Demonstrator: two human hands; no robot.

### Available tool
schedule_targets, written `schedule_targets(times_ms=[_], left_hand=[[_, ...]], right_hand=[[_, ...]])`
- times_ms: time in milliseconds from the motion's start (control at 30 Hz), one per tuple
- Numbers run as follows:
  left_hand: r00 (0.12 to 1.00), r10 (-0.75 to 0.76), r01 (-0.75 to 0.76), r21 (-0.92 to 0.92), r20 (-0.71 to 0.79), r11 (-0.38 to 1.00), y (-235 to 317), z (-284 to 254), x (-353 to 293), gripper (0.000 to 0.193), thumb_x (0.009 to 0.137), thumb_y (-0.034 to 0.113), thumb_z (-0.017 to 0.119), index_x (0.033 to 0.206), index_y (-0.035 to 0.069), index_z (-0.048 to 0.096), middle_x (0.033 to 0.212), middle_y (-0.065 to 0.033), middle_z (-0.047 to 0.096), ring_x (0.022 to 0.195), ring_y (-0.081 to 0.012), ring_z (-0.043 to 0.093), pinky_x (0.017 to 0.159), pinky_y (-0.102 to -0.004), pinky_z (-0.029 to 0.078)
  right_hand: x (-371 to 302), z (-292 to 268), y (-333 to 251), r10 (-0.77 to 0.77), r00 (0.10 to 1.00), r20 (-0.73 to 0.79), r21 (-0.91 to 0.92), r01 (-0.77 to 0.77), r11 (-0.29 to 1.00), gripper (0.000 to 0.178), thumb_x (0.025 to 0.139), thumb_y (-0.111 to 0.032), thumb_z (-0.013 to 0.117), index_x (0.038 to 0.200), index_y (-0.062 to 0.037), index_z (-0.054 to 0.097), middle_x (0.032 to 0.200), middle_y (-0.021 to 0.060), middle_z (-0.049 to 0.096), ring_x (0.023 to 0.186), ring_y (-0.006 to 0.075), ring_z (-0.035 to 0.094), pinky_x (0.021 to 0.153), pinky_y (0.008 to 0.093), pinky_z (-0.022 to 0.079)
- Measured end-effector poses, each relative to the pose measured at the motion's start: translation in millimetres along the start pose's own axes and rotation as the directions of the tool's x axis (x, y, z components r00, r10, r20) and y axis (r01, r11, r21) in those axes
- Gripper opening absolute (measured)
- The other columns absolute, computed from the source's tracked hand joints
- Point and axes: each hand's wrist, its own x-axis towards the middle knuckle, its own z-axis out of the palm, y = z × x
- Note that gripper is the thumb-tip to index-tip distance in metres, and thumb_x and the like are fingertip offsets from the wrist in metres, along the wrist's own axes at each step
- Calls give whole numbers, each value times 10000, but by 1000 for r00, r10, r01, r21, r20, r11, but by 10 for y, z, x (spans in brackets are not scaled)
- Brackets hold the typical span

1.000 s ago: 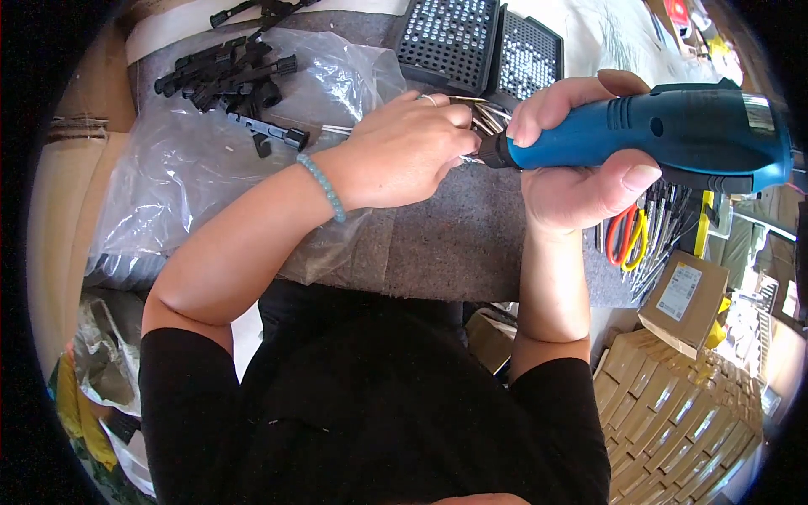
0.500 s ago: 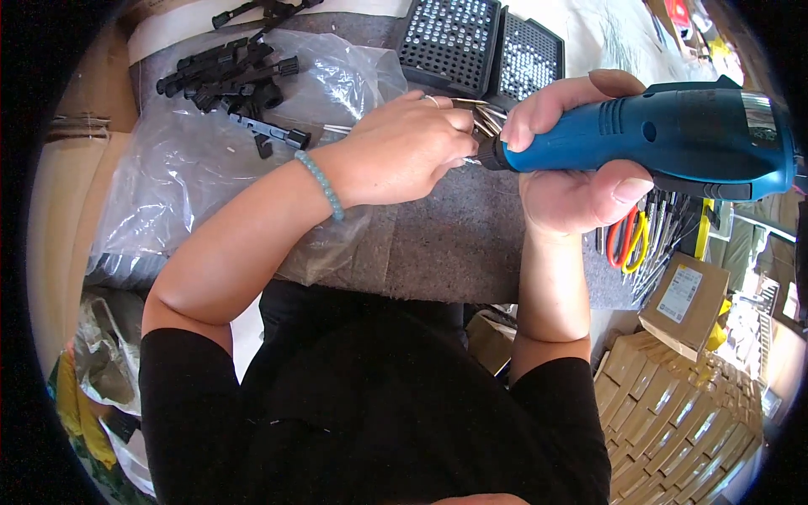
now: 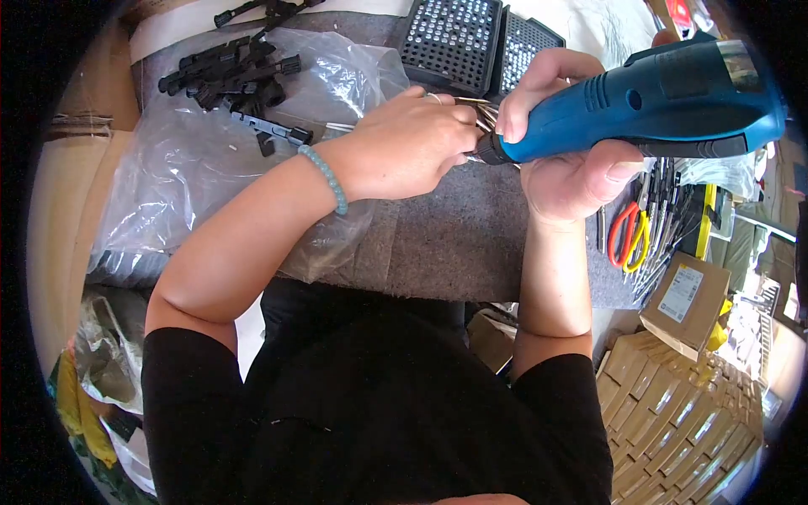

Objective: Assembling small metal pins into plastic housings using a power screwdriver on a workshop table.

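My right hand [image 3: 560,160] is closed round a blue handheld power tool [image 3: 640,105], tilted with its rear end up to the right. The tool's black collar [image 3: 490,150] points left and down at my left hand [image 3: 417,139]. My left fingers are curled and pressed together right beside that collar; what they pinch is hidden. Thin metal rods [image 3: 484,112] lie just beyond my left fingertips. Left of my hands, several black slotted metal-looking parts [image 3: 240,76] are piled on a clear plastic bag [image 3: 194,181]. One greyer part [image 3: 271,129] lies at the near side of the pile.
Two black perforated trays [image 3: 412,59] of small shiny pieces stand at the back. Red-handled pliers [image 3: 621,234], a yellow-handled tool [image 3: 638,244] and several thin metal tools lie at the right of the grey mat [image 3: 438,244]. Cardboard boxes [image 3: 686,295] stand lower right.
The power tool's rear end has tipped slightly upward and a little left in my right hand. My left hand has hardly moved, staying at the collar.
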Motion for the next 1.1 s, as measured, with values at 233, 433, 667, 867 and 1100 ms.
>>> schedule_targets(times_ms=[233,433,667,867,1100], left_hand=[[1000,27,-27,72,2,997,6,8,-6,108,793,91,581,871,60,649,943,-72,580,977,-243,554,818,-390,406],[1000,18,-19,74,22,997,4,-8,10,101,803,97,579,866,55,646,931,-72,581,966,-235,552,815,-383,407],[999,-3,1,39,48,999,21,-41,23,103,833,113,575,890,63,645,942,-77,586,969,-244,552,831,-398,408],[999,-14,14,17,31,1000,15,-18,19,123,850,129,571,932,67,639,967,-74,584,977,-255,548,856,-413,397],[1000,1,-1,-9,24,1000,-9,-6,18,126,850,128,569,940,66,630,967,-65,582,984,-253,545,860,-411,394]], right_hand=[[33,114,-63,-27,999,-29,22,27,999,793,761,-469,724,1209,53,329,953,260,562,562,154,554,507,251,439],[12,-19,-116,143,986,92,-322,-106,941,1004,748,-823,405,1229,59,376,929,159,532,561,149,521,515,244,438],[54,13,-76,46,999,28,-230,-38,972,883,809,-713,488,1266,29,349,1002,209,524,576,155,550,487,248,445],[101,26,-98,-24,994,108,-231,48,972,763,853,-576,550,1206,74,366,1063,297,526,560,158,554,492,267,467],[88,119,-69,43,999,34,-307,-30,951,798,776,-684,549,1041,64,467,790,160,576,535,148,517,495,242,428]])
